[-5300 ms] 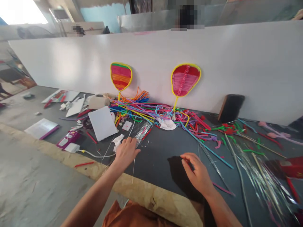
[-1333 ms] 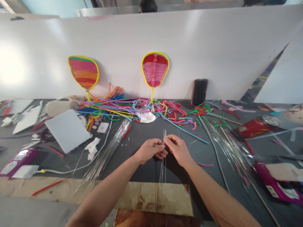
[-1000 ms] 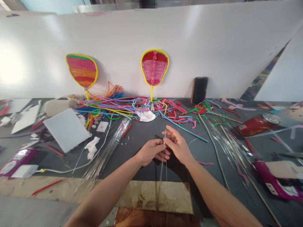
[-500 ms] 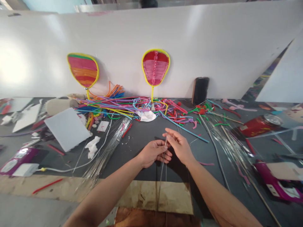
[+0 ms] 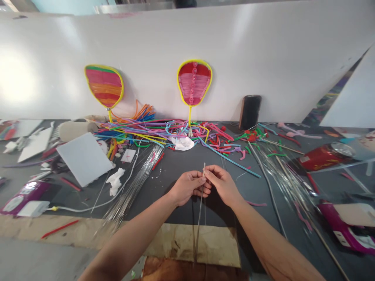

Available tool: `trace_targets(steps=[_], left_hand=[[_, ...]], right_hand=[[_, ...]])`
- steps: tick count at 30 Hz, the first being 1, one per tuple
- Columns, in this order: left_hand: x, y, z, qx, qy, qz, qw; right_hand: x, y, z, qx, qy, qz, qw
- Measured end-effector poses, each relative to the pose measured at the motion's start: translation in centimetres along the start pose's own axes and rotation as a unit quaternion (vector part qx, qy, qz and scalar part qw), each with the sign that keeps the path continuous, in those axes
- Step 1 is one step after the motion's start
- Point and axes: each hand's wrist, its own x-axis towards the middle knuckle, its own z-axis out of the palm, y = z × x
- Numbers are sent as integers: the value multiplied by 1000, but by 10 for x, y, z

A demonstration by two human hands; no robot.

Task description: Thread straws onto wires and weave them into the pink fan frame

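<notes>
My left hand [image 5: 187, 188] and my right hand [image 5: 223, 183] meet over the dark table [image 5: 181, 164], both pinched on a few thin silver wires [image 5: 199, 212] held nearly upright. The wire tips stick up just above my fingers and the long ends run down toward me. A loose bundle of the same silver wires [image 5: 137, 180] lies to the left of my hands.
A heap of coloured pipe cleaners [image 5: 164, 132] lies along the white board, where two woven fans [image 5: 104, 86] [image 5: 194, 82] lean. A white pad [image 5: 84, 158], tissue [image 5: 115, 180], a black phone [image 5: 250, 112], a red can [image 5: 322, 156] and purple glue guns [image 5: 345, 230] [image 5: 23, 195] surround the hands.
Five seconds ago my hands were apart, the left at the wire bundle. Since then they have come together on the wires; in the last second my right fingers closed onto the wire tips.
</notes>
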Motion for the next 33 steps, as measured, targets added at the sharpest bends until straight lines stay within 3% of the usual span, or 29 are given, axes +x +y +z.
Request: trace_targets(steps=[7,12,33], left_hand=[[0,-1,1,1,20,0,1000],[0,-1,2,-2,21,0,1000],[0,-1,-1,-18,4,-3,1000]], right_hand=[[0,0,1,19,28,22,999],[0,0,1,32,1,42,999],[-1,1,2,20,-7,43,999]])
